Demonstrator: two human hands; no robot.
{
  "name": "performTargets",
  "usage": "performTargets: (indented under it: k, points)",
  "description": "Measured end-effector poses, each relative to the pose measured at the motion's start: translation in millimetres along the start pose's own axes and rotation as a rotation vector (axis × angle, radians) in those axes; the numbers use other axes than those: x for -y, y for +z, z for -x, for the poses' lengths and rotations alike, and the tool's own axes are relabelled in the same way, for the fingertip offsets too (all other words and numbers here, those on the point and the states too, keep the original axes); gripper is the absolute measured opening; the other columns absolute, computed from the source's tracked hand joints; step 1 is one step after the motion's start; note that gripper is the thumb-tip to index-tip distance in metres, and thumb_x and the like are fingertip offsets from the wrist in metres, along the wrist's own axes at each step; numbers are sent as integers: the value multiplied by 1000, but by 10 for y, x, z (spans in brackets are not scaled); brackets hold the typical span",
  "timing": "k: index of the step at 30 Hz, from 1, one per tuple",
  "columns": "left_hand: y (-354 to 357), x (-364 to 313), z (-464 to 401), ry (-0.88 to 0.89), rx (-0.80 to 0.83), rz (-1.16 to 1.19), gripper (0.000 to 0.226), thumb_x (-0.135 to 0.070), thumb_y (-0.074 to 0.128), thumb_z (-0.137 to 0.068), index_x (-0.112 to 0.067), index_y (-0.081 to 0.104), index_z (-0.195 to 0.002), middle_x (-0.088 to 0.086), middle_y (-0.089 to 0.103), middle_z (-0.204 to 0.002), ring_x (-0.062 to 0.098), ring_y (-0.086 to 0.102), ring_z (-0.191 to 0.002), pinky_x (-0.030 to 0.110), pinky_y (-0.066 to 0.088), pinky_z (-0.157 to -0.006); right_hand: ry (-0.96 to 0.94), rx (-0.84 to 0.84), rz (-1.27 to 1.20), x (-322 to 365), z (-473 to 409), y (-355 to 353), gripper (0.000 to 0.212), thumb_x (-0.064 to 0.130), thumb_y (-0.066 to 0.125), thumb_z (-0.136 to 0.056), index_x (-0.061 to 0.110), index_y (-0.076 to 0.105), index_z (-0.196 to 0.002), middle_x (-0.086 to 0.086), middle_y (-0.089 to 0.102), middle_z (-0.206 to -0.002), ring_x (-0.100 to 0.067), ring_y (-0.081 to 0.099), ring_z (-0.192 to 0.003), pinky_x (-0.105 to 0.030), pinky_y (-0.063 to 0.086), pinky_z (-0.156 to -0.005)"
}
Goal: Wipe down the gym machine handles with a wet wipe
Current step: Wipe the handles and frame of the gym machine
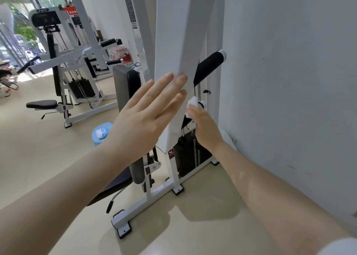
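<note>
My left hand (148,110) lies flat with straight fingers against the white arm (179,42) of the gym machine. Behind that arm, my right hand (204,127) grips a white wet wipe (193,102) wrapped around a lower handle, whose chrome end cap (201,104) shows just past the wipe. The handle's grip is hidden under my hand and the wipe. A second handle with a black foam grip (210,63) and a chrome cap sticks out higher up, near the wall.
A white wall (289,81) stands close on the right. The machine's weight stack (191,156) and black seat (116,185) are below. A blue wipes canister (101,134) stands on the beige floor. More machines (63,71) fill the back left.
</note>
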State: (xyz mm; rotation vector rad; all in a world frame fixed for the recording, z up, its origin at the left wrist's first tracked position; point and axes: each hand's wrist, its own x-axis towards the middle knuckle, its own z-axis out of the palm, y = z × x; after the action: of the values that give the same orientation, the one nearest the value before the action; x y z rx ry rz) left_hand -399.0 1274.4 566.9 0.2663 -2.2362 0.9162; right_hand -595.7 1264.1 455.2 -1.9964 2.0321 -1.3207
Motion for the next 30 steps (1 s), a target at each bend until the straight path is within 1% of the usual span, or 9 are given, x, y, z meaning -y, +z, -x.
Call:
performTargets:
  k: [2, 6, 9, 12, 15, 18, 22, 27, 30]
  points:
    - [9, -4, 14, -6, 7, 4, 43, -1, 13, -99, -5, 35, -137, 11, 24, -147, 16, -2, -144, 38, 11, -118, 22, -31, 14, 91, -52, 7, 47, -9, 42, -89, 10, 46, -133, -8, 39, -144, -26, 25, -139, -39, 28, -113]
    - [21, 9, 23, 13, -11, -31, 41, -3, 17, -101, -3, 41, -134, 13, 29, -147, 18, 1, -144, 38, 12, -118, -209, 47, 8, 149, 8, 31, 45, -16, 44, -84, 2, 54, -124, -15, 51, -132, -31, 46, -125, -26, 31, -104]
    - [12, 28, 17, 12, -17, -56, 41, -2, 19, -101, -2, 45, -132, 12, 30, -147, 19, 3, -143, 37, 14, -117, 38, -57, -53, -55, -113, 11, 45, -3, 41, -93, 8, 41, -137, -10, 37, -147, -26, 34, -135, -32, 25, -111]
    - [17, 45, 28, 17, 0, -62, 39, -2, 21, -101, -3, 42, -134, 9, 24, -148, 18, 2, -144, 36, 14, -118, 223, -103, -254, 47, -128, 66, 46, 5, 31, -99, 13, 29, -144, 0, 32, -147, -13, 29, -135, -11, 19, -101]
    - [36, 72, 31, 19, -8, -62, 38, 0, 27, -100, -4, 42, -134, 12, 28, -146, 19, 5, -144, 38, 18, -117, 403, -98, -532, 241, -92, 210, 39, 9, 28, -99, 12, 32, -138, -18, 45, -133, -27, 45, -123, -30, 35, -105]
    - [37, 103, 41, 20, 5, -66, 38, 0, 27, -100, -3, 44, -133, 13, 28, -145, 19, 6, -144, 39, 19, -117, 528, 105, -671, 371, 35, 263, 35, 0, 32, -97, -17, 33, -128, -40, 39, -128, -42, 47, -105, -28, 46, -82]
    - [35, 114, 51, 27, 10, -70, 38, -2, 23, -100, -4, 43, -133, 13, 27, -145, 19, 3, -144, 38, 16, -118, 712, 106, -1030, 279, -73, 184, 41, 1, 36, -97, -15, 31, -134, -28, 48, -128, -15, 54, -77, -13, 48, -61]
    - [59, 176, 73, 30, 11, -94, 40, 2, 30, -98, -5, 40, -135, 12, 25, -147, 20, 5, -145, 40, 18, -117, 718, 281, -1103, 383, -37, 170, 25, -2, 38, -93, -1, 49, -117, -20, 55, -121, -24, 55, -113, -35, 43, -103]
    - [69, 237, 86, 32, 26, -116, 41, 2, 28, -98, -6, 38, -137, 11, 23, -149, 20, 4, -145, 40, 17, -118, 643, 259, -1047, 396, -31, 146, 18, -4, 36, -92, 2, 50, -102, -19, 53, -123, -32, 45, -128, -38, 37, -108]
